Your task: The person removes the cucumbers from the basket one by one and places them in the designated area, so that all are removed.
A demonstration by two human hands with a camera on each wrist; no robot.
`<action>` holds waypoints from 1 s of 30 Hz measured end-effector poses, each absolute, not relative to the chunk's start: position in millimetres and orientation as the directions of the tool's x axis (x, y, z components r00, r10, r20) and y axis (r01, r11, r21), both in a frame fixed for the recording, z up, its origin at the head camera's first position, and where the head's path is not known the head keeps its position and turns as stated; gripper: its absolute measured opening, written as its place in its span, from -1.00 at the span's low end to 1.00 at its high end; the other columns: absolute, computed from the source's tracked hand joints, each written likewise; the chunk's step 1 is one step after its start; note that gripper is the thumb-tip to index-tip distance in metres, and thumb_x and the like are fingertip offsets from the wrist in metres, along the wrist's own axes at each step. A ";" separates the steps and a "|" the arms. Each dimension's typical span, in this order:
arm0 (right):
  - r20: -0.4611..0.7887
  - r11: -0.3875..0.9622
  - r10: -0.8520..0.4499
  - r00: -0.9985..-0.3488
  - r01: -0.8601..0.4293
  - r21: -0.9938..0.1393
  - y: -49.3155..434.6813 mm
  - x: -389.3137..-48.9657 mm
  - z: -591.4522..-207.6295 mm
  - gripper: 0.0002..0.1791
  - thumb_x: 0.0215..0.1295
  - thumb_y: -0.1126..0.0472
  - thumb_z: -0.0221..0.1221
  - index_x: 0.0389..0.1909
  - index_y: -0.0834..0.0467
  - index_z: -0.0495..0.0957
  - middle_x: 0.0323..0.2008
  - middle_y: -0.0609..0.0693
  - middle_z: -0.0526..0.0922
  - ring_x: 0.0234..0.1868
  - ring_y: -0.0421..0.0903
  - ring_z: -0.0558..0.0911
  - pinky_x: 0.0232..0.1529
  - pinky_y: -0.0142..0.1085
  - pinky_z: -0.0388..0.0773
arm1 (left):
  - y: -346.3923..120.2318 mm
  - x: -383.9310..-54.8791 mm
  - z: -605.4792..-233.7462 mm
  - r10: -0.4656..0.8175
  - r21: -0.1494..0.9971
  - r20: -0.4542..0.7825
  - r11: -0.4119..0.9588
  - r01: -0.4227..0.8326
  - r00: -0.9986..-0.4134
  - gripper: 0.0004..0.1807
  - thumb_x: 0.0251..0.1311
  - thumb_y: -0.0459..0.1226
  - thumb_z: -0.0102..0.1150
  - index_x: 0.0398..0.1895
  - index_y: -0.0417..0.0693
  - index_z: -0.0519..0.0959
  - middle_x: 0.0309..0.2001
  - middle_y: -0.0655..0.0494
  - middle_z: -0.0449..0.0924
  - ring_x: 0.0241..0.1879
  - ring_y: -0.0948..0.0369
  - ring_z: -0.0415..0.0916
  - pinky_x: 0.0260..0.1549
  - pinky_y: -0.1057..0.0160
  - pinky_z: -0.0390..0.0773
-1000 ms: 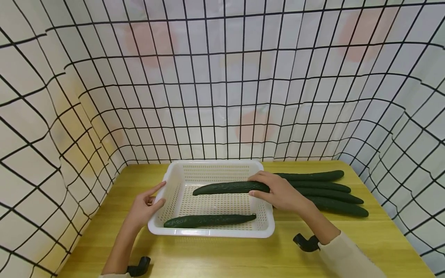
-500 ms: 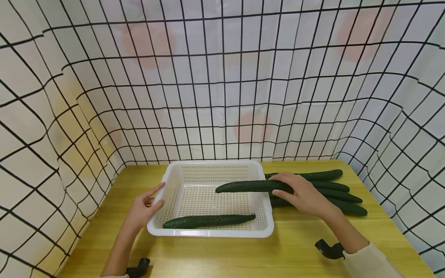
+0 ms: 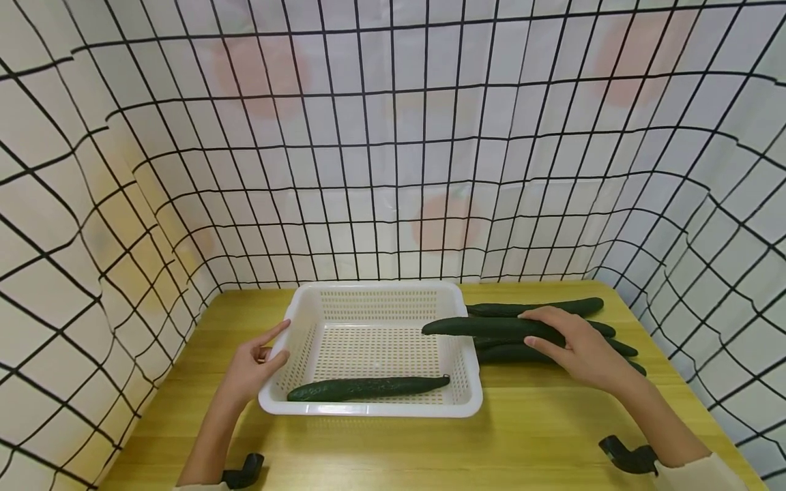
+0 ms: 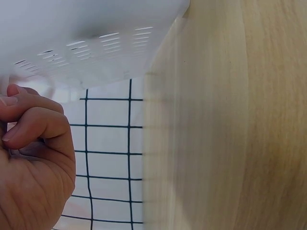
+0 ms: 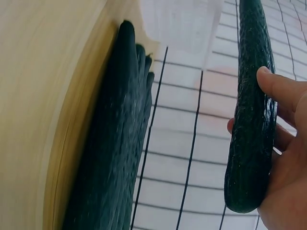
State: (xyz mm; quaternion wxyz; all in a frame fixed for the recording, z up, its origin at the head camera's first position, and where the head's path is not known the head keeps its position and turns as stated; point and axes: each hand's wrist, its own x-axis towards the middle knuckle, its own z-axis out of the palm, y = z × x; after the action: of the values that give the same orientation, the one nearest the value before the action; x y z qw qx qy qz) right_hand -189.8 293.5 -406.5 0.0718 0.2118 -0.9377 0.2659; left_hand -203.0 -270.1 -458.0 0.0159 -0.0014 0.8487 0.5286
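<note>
My right hand [image 3: 574, 344] grips a dark green cucumber [image 3: 485, 327] near its right end. The cucumber is held level, its left tip over the right rim of a white plastic basket [image 3: 368, 409]. In the right wrist view, thumb and fingers wrap the cucumber [image 5: 252, 110], clear of the pile. My left hand [image 3: 252, 368] holds the basket's left rim; its curled fingers [image 4: 43, 120] meet the wall in the left wrist view. Another cucumber [image 3: 368, 388] lies inside along the basket's near side. Several cucumbers [image 5: 112, 124] lie side by side on the table, right of the basket.
The wooden table [image 3: 381, 450] carries the basket and the pile. A white backdrop with a black wire grid [image 3: 381, 170] closes off the back and both sides. Black curved pieces [image 3: 628, 455] sit at both wrists.
My right hand has moved right with the cucumber, from above the basket to above the pile. The left hand stays at the basket's left rim. The cucumber in the basket has not moved.
</note>
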 end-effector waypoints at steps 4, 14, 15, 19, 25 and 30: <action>0.251 0.770 -0.346 -0.904 -0.427 -0.475 308.9 -186.7 -408.5 -0.51 0.51 0.01 0.19 0.38 -0.01 0.46 0.33 0.15 0.52 0.31 0.30 0.49 0.09 0.31 0.52 | -270.3 -202.6 -458.0 0.014 0.895 -0.025 0.446 -0.017 -1.000 -0.34 0.39 -0.28 0.24 0.54 0.15 0.36 -0.43 -0.14 0.65 -0.45 0.10 0.69 -0.48 0.12 0.75; 0.225 0.786 -0.291 -0.930 -0.366 -0.498 342.7 -179.2 -415.3 -0.48 0.51 0.01 0.19 0.39 0.10 0.44 0.35 0.24 0.48 0.31 0.38 0.44 0.05 0.35 0.48 | -270.9 -203.2 -457.3 0.008 0.897 -0.031 0.441 -0.024 -1.000 -0.33 0.38 -0.27 0.25 0.54 0.16 0.36 -0.34 -0.19 0.70 -0.37 0.06 0.73 -0.45 0.10 0.76; 0.224 0.789 -0.286 -0.932 -0.362 -0.497 346.1 -178.2 -416.2 -0.48 0.50 0.01 0.19 0.38 0.10 0.44 0.35 0.25 0.48 0.31 0.39 0.44 0.05 0.35 0.48 | -270.9 -203.2 -457.5 0.008 0.898 -0.029 0.440 -0.023 -1.000 -0.34 0.38 -0.27 0.25 0.54 0.16 0.37 -0.34 -0.19 0.70 -0.36 0.06 0.73 -0.44 0.10 0.77; 0.232 0.806 -0.274 -0.933 -0.354 -0.475 360.9 -175.0 -420.2 -0.50 0.48 0.03 0.22 0.36 0.09 0.46 0.31 0.26 0.52 0.28 0.39 0.46 0.02 0.34 0.49 | -270.9 -203.6 -458.8 0.007 0.896 -0.023 0.444 -0.018 -1.000 -0.34 0.38 -0.27 0.25 0.54 0.17 0.37 -0.34 -0.19 0.69 -0.36 0.06 0.74 -0.44 0.11 0.76; 0.223 0.820 -0.272 -0.936 -0.347 -0.455 378.5 -171.4 -429.6 -0.52 0.46 0.07 0.25 0.33 0.11 0.49 0.28 0.27 0.55 0.25 0.36 0.47 0.02 0.30 0.46 | -271.5 -203.7 -459.9 0.010 0.900 -0.023 0.435 -0.016 -1.000 -0.33 0.38 -0.27 0.25 0.54 0.16 0.37 -0.32 -0.20 0.70 -0.35 0.05 0.74 -0.44 0.10 0.77; 0.208 0.841 -0.262 -0.942 -0.329 -0.429 386.6 -169.0 -442.1 -0.50 0.46 0.03 0.24 0.34 0.10 0.49 0.28 0.22 0.57 0.21 0.33 0.52 -0.02 0.26 0.52 | -271.7 -203.4 -459.4 0.011 0.904 -0.026 0.426 -0.019 -1.000 -0.33 0.38 -0.28 0.25 0.55 0.16 0.36 -0.26 -0.25 0.71 -0.33 0.03 0.75 -0.43 0.09 0.77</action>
State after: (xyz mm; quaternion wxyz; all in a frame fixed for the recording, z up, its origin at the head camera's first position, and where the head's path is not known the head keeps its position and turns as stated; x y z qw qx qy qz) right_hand -169.0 386.6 -442.1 0.0707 0.1543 -0.9569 0.2357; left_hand -203.4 -271.7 -459.4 0.0137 -0.0025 0.8443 0.5356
